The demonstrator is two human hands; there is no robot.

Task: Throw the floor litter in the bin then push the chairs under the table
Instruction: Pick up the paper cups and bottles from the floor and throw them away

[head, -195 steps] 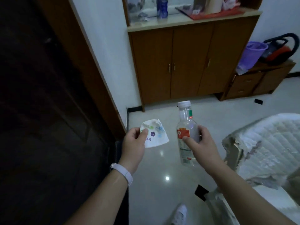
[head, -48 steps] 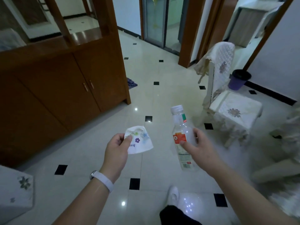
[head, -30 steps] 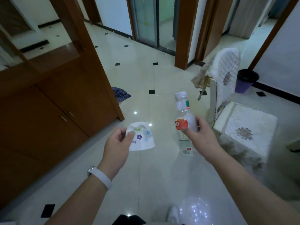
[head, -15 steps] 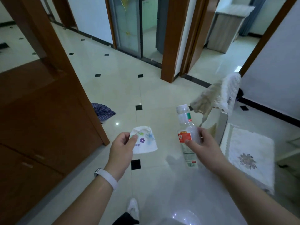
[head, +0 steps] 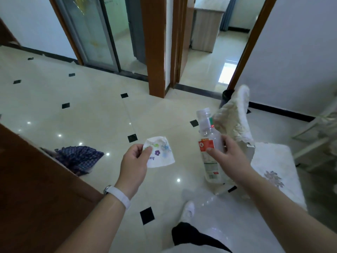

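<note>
Carry phase, litter in both hands. Left hand [head: 134, 161] pinches a crushed paper cup [head: 160, 154] by its left edge, thumb over forefinger, and the flattened body sticks out to the right. A light pinch is enough for something this weightless. Right hand [head: 231, 157] wraps an empty plastic bottle [head: 207, 143] at mid-body, thumb on the red label and fingers round the far side. The bottle is upright with its neck away from the person and well clear of the floor. The bin [head: 227, 96] is far right by the wall. Only its dark top shows, just beyond the draped back of the chair [head: 269, 161], which stands out in the open near right. Judgement: both items are held ready to drop in once the chair is skirted, and the chair-pushing step is not yet started. Blue checked cloth [head: 78, 158] lies on the floor at left beside the wooden cabinet [head: 36, 189]. Against the frame half a second earlier, both grips are unchanged, the chair seat sits closer and lower right, the bin top has come out from behind the chair back, and the doorway is nearer.
</note>
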